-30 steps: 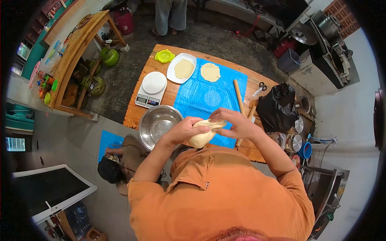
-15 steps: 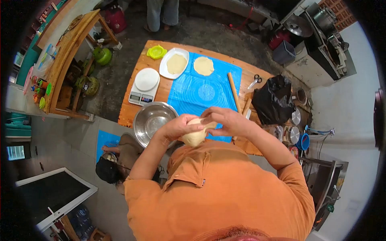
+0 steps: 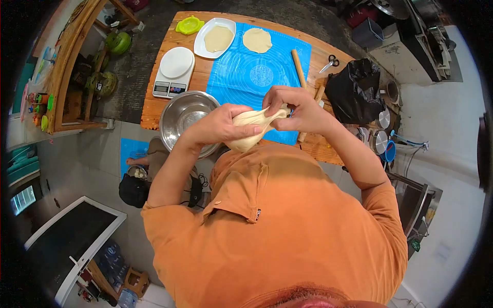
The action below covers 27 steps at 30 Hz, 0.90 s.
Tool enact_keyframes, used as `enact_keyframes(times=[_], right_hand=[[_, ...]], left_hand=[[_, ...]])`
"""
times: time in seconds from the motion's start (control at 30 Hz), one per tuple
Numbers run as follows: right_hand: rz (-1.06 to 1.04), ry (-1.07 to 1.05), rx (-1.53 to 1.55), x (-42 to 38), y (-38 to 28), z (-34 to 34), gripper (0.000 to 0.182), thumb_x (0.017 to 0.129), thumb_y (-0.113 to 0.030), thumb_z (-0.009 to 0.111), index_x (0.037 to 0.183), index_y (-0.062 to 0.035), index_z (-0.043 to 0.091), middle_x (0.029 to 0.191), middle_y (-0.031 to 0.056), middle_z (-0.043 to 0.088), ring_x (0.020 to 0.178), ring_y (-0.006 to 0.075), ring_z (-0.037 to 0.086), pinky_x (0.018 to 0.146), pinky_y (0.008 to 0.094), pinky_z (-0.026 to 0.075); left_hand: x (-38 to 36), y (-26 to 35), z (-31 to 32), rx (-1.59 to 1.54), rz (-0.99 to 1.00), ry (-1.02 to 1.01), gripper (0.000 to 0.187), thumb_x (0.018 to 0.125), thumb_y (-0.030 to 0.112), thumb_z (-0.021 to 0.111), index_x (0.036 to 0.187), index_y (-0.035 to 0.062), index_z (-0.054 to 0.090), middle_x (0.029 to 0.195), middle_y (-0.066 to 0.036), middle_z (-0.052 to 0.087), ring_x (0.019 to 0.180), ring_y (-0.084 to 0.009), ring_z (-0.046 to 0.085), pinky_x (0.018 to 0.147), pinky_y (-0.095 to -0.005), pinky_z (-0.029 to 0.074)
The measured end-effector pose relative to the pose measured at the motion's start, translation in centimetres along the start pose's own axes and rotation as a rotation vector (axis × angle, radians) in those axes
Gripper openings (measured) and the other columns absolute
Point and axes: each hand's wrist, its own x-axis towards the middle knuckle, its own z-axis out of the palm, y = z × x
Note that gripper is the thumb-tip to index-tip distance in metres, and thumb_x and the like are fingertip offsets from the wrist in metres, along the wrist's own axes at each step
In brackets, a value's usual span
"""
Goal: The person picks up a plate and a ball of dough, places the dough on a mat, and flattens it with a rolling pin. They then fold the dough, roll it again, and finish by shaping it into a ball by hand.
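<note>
Dough (image 3: 250,132) is gripped by the left hand (image 3: 222,126) and pinched by the right hand (image 3: 298,109), near an empty steel bowl (image 3: 177,115) and a white plate (image 3: 202,45) bearing a flattened round (image 3: 218,38).

Fisheye head view, evenly and brightly lit by soft, diffuse light; shadows are faint and short. Straight lines bow strongly toward the rim, where a black circular vignette closes the frame. The steel bowl (image 3: 186,117) carries a broad, mild sheen rather than hard glare. The blue mat (image 3: 241,72) and the orange shirt (image 3: 272,226) render saturated. The centre is sharp; detail softens toward the edges, and a blurred reddish patch sits at the bottom margin.
</note>
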Motion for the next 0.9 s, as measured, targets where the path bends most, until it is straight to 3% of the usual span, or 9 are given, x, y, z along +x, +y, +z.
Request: enact_keyframes(times=[0.2, 0.27, 0.3, 0.37, 0.4, 0.47, 0.57, 0.7, 0.9], right_hand=[[0.235, 0.060, 0.261, -1.1, 0.2, -0.1, 0.018, 0.080, -0.003, 0.077, 0.096, -0.0024, 0.069, 0.111, 0.0086, 0.070, 0.101, 0.0171, 0.068, 0.087, 0.0325, 0.056], [0.535, 0.045, 0.488, -1.1, -0.3, -0.6, 0.032, 0.082, -0.003, 0.078, 0.113, -0.0045, 0.070, 0.116, 0.0071, 0.069, 0.106, 0.0148, 0.067, 0.092, 0.0310, 0.055], [0.533, 0.043, 0.489, -1.0, -0.6, -0.5, 0.032, 0.082, -0.003, 0.078, 0.113, -0.0045, 0.070, 0.116, 0.0071, 0.069, 0.106, 0.0148, 0.067, 0.092, 0.0310, 0.055], [0.311, 0.040, 0.325, -1.2, -1.4, -0.1, 0.058, 0.084, -0.008, 0.079, 0.138, -0.0057, 0.060, 0.126, 0.0106, 0.067, 0.118, 0.0206, 0.066, 0.099, 0.0367, 0.055], [0.311, 0.042, 0.324, -0.9, -2.4, -0.4, 0.058, 0.084, -0.008, 0.079, 0.138, -0.0057, 0.060, 0.126, 0.0106, 0.067, 0.118, 0.0206, 0.066, 0.099, 0.0367, 0.055], [-0.032, -0.044, -0.352, -0.4, -4.2, -0.8, 0.076, 0.084, -0.011, 0.078, 0.153, -0.0045, 0.047, 0.138, 0.0154, 0.063, 0.130, 0.0285, 0.061, 0.106, 0.0431, 0.052], [-0.085, -0.194, -0.682, -0.6, -3.7, -0.5, 0.079, 0.084, -0.016, 0.076, 0.155, -0.0032, 0.045, 0.138, 0.0183, 0.060, 0.133, 0.0359, 0.056, 0.113, 0.0486, 0.047], [0.024, -0.189, -0.789, -1.1, -3.7, 1.0, 0.076, 0.086, -0.017, 0.074, 0.154, 0.0003, 0.046, 0.136, 0.0190, 0.060, 0.127, 0.0342, 0.059, 0.111, 0.0459, 0.048], [0.115, -0.299, -0.965, -0.9, -2.8, 1.3, 0.057, 0.090, -0.025, 0.070, 0.136, 0.0052, 0.056, 0.110, 0.0134, 0.061, 0.105, 0.0288, 0.063, 0.094, 0.0395, 0.053]], left_hand=[[-0.8, 1.0, 0.0, 0.125, -0.022, 0.019, 0.040, 0.096, 0.035, 0.080, 0.115, 0.0008, 0.072, 0.097, -0.001, 0.071, 0.088, -0.0076, 0.063, 0.078, -0.0275, 0.052], [-0.5, 0.9, -0.3, 0.083, -0.012, 0.051, 0.043, 0.094, 0.036, 0.081, 0.116, 0.0001, 0.072, 0.098, -0.002, 0.072, 0.087, -0.0078, 0.063, 0.077, -0.0272, 0.052], [-0.2, 0.9, -0.4, 0.084, -0.012, 0.053, 0.043, 0.094, 0.036, 0.081, 0.116, 0.0001, 0.072, 0.098, -0.002, 0.072, 0.087, -0.0078, 0.063, 0.077, -0.0272, 0.052], [0.4, 0.4, -0.5, -0.034, -0.052, 0.028, 0.047, 0.093, 0.037, 0.082, 0.118, -0.0017, 0.074, 0.101, -0.005, 0.074, 0.091, -0.0093, 0.067, 0.078, -0.0270, 0.054], [0.7, 0.2, -0.4, -0.033, -0.051, 0.026, 0.047, 0.093, 0.037, 0.082, 0.118, -0.0017, 0.074, 0.101, -0.005, 0.074, 0.091, -0.0093, 0.067, 0.078, -0.0270, 0.054], [1.1, -0.5, -0.1, -0.248, -0.092, 0.017, 0.053, 0.090, 0.035, 0.083, 0.124, -0.0033, 0.069, 0.107, -0.007, 0.074, 0.093, -0.0113, 0.070, 0.082, -0.0274, 0.057], [1.7, -1.4, -0.2, -0.351, -0.114, -0.011, 0.055, 0.091, 0.033, 0.082, 0.129, -0.0036, 0.066, 0.113, -0.009, 0.074, 0.097, -0.0138, 0.072, 0.084, -0.0291, 0.059], [2.0, -1.0, -0.2, -0.365, -0.135, -0.037, 0.056, 0.091, 0.032, 0.082, 0.131, -0.0031, 0.065, 0.115, -0.010, 0.073, 0.099, -0.0147, 0.073, 0.084, -0.0298, 0.060], [2.8, 0.0, 0.4, -0.165, -0.192, 0.021, 0.057, 0.091, 0.036, 0.084, 0.129, -0.0014, 0.066, 0.115, -0.008, 0.073, 0.097, -0.0139, 0.071, 0.087, -0.0306, 0.058]])
